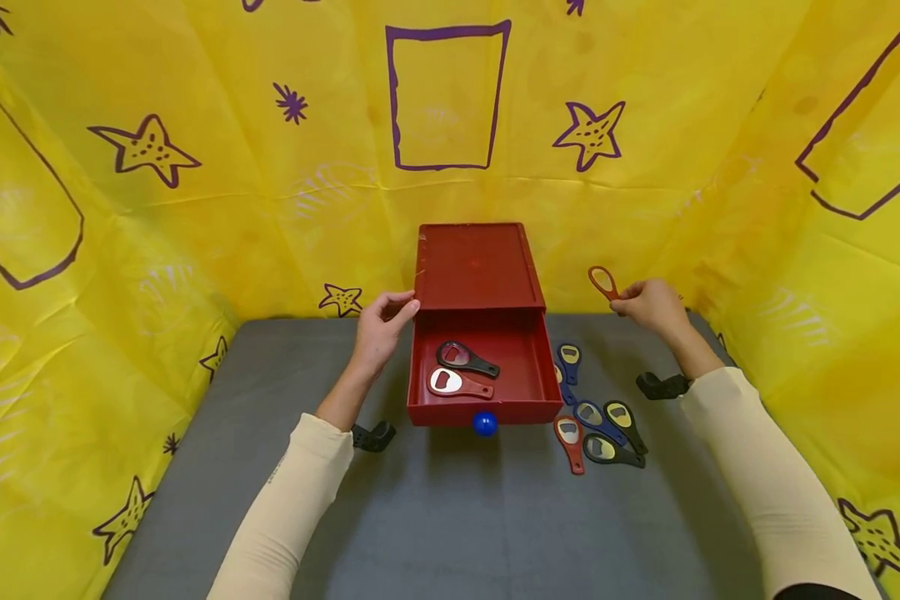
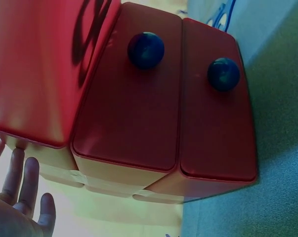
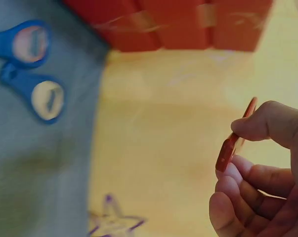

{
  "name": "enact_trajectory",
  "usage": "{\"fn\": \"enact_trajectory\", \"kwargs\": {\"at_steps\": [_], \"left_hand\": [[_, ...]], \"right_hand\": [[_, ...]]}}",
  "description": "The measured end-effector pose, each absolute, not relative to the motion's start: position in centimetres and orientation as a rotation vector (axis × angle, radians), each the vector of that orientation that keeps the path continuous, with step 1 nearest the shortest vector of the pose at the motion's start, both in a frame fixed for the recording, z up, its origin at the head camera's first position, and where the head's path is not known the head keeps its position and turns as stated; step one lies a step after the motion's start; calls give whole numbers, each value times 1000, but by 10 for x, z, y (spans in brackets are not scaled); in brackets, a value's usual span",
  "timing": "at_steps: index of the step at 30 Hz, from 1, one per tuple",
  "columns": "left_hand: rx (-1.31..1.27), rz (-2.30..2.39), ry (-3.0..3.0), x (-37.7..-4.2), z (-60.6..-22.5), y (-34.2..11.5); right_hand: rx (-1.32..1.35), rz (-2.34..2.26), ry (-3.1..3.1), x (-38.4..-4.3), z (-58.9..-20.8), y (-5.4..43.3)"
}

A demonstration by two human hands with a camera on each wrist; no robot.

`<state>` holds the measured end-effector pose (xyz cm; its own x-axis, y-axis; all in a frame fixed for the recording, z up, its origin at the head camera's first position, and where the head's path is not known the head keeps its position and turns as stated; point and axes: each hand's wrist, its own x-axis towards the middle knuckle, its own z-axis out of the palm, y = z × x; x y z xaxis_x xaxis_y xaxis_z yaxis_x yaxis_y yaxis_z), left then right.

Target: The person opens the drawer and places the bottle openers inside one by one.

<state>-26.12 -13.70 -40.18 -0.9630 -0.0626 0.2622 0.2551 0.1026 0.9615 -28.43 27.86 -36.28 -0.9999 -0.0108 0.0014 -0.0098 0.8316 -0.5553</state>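
Note:
A red drawer unit (image 1: 471, 267) stands at the back of the table, its top drawer (image 1: 521, 358) pulled out. In the drawer lie a black bottle opener (image 1: 480, 364) and a red-handled bottle opener (image 1: 480, 388). My left hand (image 1: 378, 333) touches the unit's left side near its top front edge, fingers fairly straight in the left wrist view. Off to the right, my right hand (image 1: 654, 307) pinches another red bottle opener (image 1: 610, 288) by its handle end, raised above the table. The right wrist view shows this opener (image 3: 228, 150) edge-on between thumb and fingers.
Several bottle openers lie right of the drawer, including a red one (image 1: 574, 454), a blue one (image 1: 572, 371) and a black one (image 1: 630, 429). Below the open drawer are two closed drawers with blue knobs (image 2: 223, 74). Yellow cloth walls (image 1: 450, 200) surround the grey table (image 1: 450, 525).

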Motion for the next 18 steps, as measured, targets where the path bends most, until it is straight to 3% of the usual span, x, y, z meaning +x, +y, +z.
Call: {"fn": "enact_trajectory", "kwargs": {"at_steps": [11,18], "left_hand": [[-191,-1995,-2164,-261,-400,-138],[-194,-1954,-2191,-241,-375,-132]], "right_hand": [[-156,-926,3063,-280,-312,246],[-214,-979,3035,-270,-293,222]]}}
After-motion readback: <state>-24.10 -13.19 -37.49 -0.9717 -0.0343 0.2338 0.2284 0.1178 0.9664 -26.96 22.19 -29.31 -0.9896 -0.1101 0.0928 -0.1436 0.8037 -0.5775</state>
